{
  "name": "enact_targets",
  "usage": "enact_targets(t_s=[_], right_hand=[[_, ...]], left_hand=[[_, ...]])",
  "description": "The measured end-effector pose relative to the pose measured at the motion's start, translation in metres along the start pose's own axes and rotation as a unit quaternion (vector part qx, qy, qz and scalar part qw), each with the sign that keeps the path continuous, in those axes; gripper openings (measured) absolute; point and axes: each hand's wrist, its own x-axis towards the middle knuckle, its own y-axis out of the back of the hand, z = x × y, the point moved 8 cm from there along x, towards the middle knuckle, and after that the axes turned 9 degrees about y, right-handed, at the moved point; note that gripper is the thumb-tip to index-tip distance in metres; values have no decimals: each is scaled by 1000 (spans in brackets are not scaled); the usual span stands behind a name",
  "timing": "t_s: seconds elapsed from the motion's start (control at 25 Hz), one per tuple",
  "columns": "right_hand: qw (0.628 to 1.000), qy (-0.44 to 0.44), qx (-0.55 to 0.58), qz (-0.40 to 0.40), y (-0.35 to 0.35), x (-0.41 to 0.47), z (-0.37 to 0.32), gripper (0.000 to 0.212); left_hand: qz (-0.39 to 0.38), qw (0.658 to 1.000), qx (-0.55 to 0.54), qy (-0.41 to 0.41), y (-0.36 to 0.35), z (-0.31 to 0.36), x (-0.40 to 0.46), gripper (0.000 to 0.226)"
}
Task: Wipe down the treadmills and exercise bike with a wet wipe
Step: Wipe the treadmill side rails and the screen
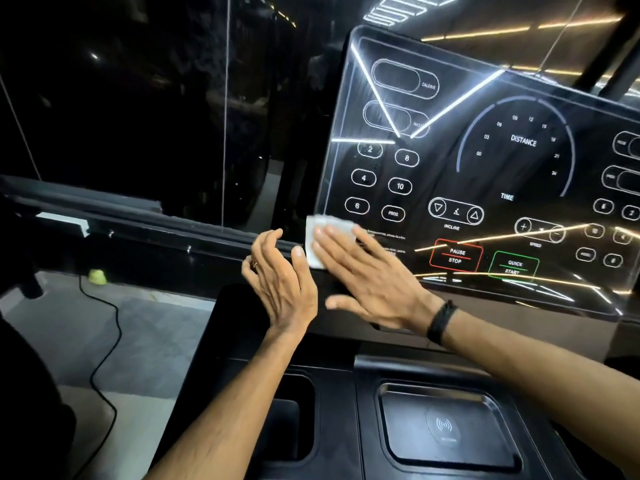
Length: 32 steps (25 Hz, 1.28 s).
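The room was dim. Ceiling strip lights glared as white streaks across the glossy treadmill console (485,161). The right hand (367,271) looked smeared, perhaps by motion. Straight lines bowed near the wide-angle frame's edges.

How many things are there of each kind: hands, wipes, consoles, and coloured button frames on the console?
Hands: 2 (left hand, right hand)
Wipes: 1 (wipe)
Consoles: 1 (console)
Coloured button frames: 2 (red frame, green frame)
Total: 6
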Motion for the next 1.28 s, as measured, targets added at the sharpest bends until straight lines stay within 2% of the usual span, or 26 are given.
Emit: enact_targets(t_s=[0.08, 0.12, 0.2, 0.28, 0.32, 0.44, 0.52, 0.56, 0.68, 0.76, 0.8, 0.92, 1.0, 1.04, 1.2, 1.24, 1.28], right_hand=[[997, 61, -38, -2, 1, -9, 7, 80], [998, 35, -50, 7, 8, -4, 26, 77], [995, -82, -45, 29, 31, 14, 75, 73], [987, -153, -23, 54, 39, 21, 89, 73], [989, -134, -16, 61, 32, 19, 76, 75], [999, 32, -23, 2, -3, -13, -4, 79], [997, 69, -33, -7, -8, -31, -5, 77], [998, 45, -42, 3, -2, -29, 14, 76], [988, -149, -32, 12, 25, -19, 98, 73], [973, -228, 0, 32, 28, -23, 108, 74], [976, -215, 8, 38, 20, -29, 90, 75], [998, -44, 19, -32, -18, -66, -8, 80], [1000, 1, 4, -30, -19, -82, -6, 78], [999, -24, -10, -18, -12, -80, 16, 77], [970, -243, 4, 11, 16, -64, 116, 74], [967, -253, 11, 24, 15, -63, 114, 76], [973, -227, 8, 32, 9, -65, 98, 77]], left_hand=[[9, 1000, 2, -3, 1, 0, -3, 40], [12, 1000, 5, -3, 1, 0, -3, 39], [7, 1000, 4, 6, 0, -1, -2, 38], [8, 1000, 0, 11, 1, -2, -1, 38], [11, 1000, 3, 10, 1, -1, -1, 38], [14, 1000, 0, 9, 3, -1, -1, 39], [12, 1000, -4, 3, 3, 0, -3, 39], [9, 1000, -3, -1, 2, 1, -4, 39], [6, 1000, 10, -20, 2, 5, -3, 40], [6, 999, 16, -39, 2, 8, -3, 42], [8, 999, 18, -44, 2, 8, -3, 42], [8, 998, 17, -62, 1, 8, -3, 40], [7, 997, 18, -78, 1, 10, -6, 39], [8, 996, 19, -83, 0, 11, -6, 38], [15, 996, 23, -84, 2, 12, -6, 39], [15, 996, 26, -88, 3, 13, -6, 39], [15, 995, 29, -92, 3, 14, -6, 39]])
